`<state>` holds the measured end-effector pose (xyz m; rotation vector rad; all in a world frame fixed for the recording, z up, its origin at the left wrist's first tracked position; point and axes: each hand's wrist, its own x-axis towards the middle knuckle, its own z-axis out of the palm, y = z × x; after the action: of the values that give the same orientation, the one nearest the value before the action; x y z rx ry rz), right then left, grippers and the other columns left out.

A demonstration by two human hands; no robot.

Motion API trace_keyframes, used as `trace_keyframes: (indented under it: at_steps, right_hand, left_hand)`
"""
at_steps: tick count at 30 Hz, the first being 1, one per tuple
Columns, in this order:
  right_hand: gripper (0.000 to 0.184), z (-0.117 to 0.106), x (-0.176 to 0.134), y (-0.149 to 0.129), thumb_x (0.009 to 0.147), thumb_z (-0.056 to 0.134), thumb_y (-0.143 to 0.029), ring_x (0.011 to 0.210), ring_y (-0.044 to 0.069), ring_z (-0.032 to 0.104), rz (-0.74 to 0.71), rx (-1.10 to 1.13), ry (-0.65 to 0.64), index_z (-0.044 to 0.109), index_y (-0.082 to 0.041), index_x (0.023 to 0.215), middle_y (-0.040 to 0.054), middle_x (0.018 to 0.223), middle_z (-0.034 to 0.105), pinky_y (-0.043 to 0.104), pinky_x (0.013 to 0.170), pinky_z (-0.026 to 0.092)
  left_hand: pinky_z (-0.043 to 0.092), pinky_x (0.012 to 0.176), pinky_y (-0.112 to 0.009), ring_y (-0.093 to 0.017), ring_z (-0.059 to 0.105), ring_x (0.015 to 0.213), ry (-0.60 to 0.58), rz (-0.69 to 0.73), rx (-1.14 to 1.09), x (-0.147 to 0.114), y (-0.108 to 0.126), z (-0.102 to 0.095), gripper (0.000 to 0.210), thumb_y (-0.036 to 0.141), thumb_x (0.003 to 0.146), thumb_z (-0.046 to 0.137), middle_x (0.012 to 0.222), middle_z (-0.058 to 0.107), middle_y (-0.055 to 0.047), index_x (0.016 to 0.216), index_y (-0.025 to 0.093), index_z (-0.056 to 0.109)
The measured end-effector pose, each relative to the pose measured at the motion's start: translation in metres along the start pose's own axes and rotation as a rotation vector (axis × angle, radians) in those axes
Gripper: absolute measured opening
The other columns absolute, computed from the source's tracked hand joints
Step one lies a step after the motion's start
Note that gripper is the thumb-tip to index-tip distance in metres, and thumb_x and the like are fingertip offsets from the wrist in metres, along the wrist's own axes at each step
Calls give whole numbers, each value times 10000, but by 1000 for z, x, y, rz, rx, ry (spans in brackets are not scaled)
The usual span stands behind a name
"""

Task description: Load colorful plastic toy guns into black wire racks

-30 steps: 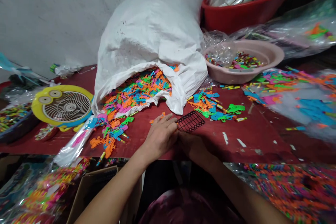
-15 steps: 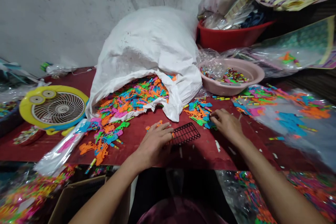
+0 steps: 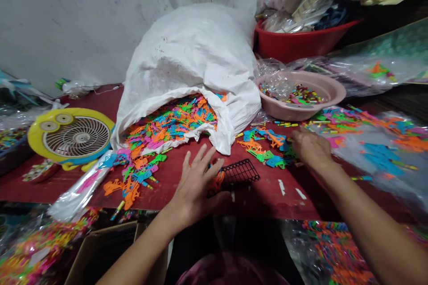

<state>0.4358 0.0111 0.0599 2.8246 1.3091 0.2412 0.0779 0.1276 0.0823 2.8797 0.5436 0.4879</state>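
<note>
Red counter (image 3: pixel 261 202): under everything here.
White sack (image 3: pixel 194 44): slumped behind, mouth forward.
Left hand (image 3: pixel 197 187): grip released, fingers spread over orange pieces (image 3: pixel 217 181).
Right hand (image 3: pixel 311 146): fingers bent beside toy guns (image 3: pixel 276 140); cannot tell whether holding any.
Black rack (image 3: pixel 241 171): between hands; probably light, stiff; best held by long edges.

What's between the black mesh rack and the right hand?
Head view: blue, green and orange plastic toy pistols, loosely piled on the red tabletop, lie between the black mesh rack and right hand.
</note>
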Motion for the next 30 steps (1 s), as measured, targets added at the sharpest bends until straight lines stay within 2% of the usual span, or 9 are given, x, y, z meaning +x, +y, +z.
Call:
trace_keyframes:
  at_steps: [2, 4, 7, 10, 13, 17, 23, 27, 30]
  right_hand:
    - [240, 1, -2, 9, 906, 477, -252, 864, 268, 625, -18, 129, 65, 688, -150, 957, 159, 1010, 659, 324, 634, 407]
    - [224, 6, -7, 8, 874, 530, -331, 768, 233, 608, -66, 449, 81, 675, -166, 915, 117, 919, 671, 310, 612, 415]
    - [313, 17, -20, -14, 758, 650, -467, 652, 184, 575, -108, 1072, -69, 665, -190, 902, 49, 785, 668, 283, 580, 437]
    - [383, 23, -39, -52, 659, 728, -492, 632, 164, 556, -132, 1405, -262, 664, -189, 886, 24, 734, 649, 272, 577, 445]
    - [267, 26, -56, -89, 681, 710, -415, 636, 136, 519, -259, 1452, -320, 667, -183, 805, 7, 715, 606, 249, 586, 416]
    - [236, 33, -65, -121, 698, 662, -387, 573, 112, 463, -310, 1482, -470, 664, -168, 786, -14, 658, 568, 232, 532, 369]
    - [163, 49, -60, -142, 722, 639, -319, 635, 134, 531, -356, 1504, -562, 659, -172, 790, 0, 717, 627, 240, 569, 407]
    - [143, 56, -55, -150, 732, 666, -307, 664, 139, 552, -395, 1577, -594, 669, -178, 793, 2, 737, 641, 243, 601, 426]
    - [257, 54, -54, -155, 728, 722, -381, 680, 149, 570, -432, 1704, -654, 687, -176, 880, 9, 747, 652, 263, 648, 461]
  left_hand:
    - [144, 1150, -660, -359, 184, 1481, 26, -67, 32, 0, 1, 6, 749, 440, 793, 711, 1583, 274, -152, 1444, 265, 383]
    - [211, 1130, -654, -357, 299, 1439, 20, -108, 46, 0, 1, 11, 708, 428, 806, 697, 1559, 317, -179, 1425, 245, 406]
    - [251, 1118, -634, -327, 405, 1384, 3, -88, 57, 1, -2, 13, 602, 391, 841, 652, 1536, 356, -190, 1389, 238, 454]
    - [243, 1124, -626, -310, 410, 1382, -35, -27, 37, 3, -8, 6, 485, 353, 850, 628, 1526, 381, -166, 1315, 248, 533]
    - [208, 1150, -610, -290, 395, 1396, -128, 44, -14, 7, -17, -7, 477, 337, 845, 628, 1533, 387, -125, 1310, 267, 545]
    - [113, 1193, -582, -258, 334, 1436, -246, 106, -53, 9, -25, -24, 693, 318, 841, 629, 1558, 358, -68, 1473, 317, 346]
    - [90, 1180, -622, -324, 229, 1473, -166, 28, 17, 9, -17, -21, 821, 479, 790, 678, 1597, 265, -95, 1495, 281, 306]
    - [188, 1170, -581, -289, 352, 1423, -168, -15, 15, 7, -15, -14, 647, 341, 852, 588, 1559, 353, -94, 1460, 261, 380]
    - [176, 1184, -550, -274, 347, 1427, -221, 46, -22, 5, -22, -18, 668, 272, 822, 579, 1566, 348, -39, 1459, 306, 384]
